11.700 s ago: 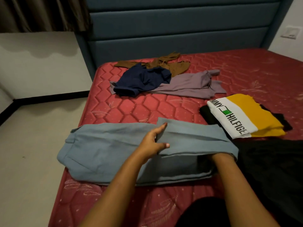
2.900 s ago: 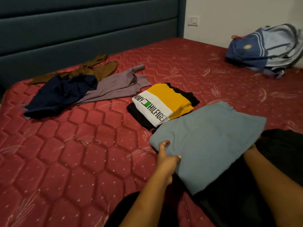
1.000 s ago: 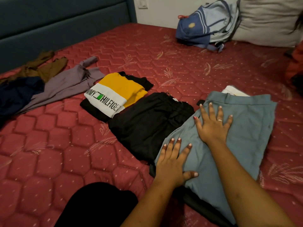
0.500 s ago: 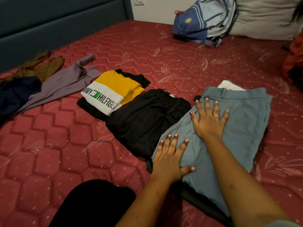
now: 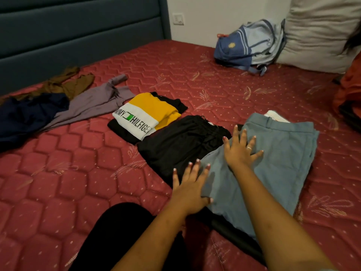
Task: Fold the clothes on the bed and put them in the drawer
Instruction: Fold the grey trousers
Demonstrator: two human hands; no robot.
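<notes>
Folded light blue trousers (image 5: 277, 159) lie on the red mattress (image 5: 58, 182), on top of a dark garment and a white piece. My left hand (image 5: 190, 187) lies flat with spread fingers on their near left edge. My right hand (image 5: 241, 151) presses flat on their middle, fingers spread. Left of them lies a folded black garment (image 5: 175, 145), then a folded yellow and white shirt (image 5: 146, 116) on another black piece. Unfolded clothes sit at the far left: a mauve one (image 5: 91, 103), a navy one (image 5: 27, 114) and a brown one (image 5: 66, 83).
A blue backpack (image 5: 248, 45) and a grey pillow (image 5: 316, 32) rest at the back right by the wall. Red-orange fabric (image 5: 349, 89) shows at the right edge. A dark blue headboard (image 5: 78, 32) runs along the back left. My black-clad leg (image 5: 117, 235) is at the bottom.
The folded blue trousers were carried right and laid down on the pile. Both hands went flat on them; over the last half second they slid only slightly.
</notes>
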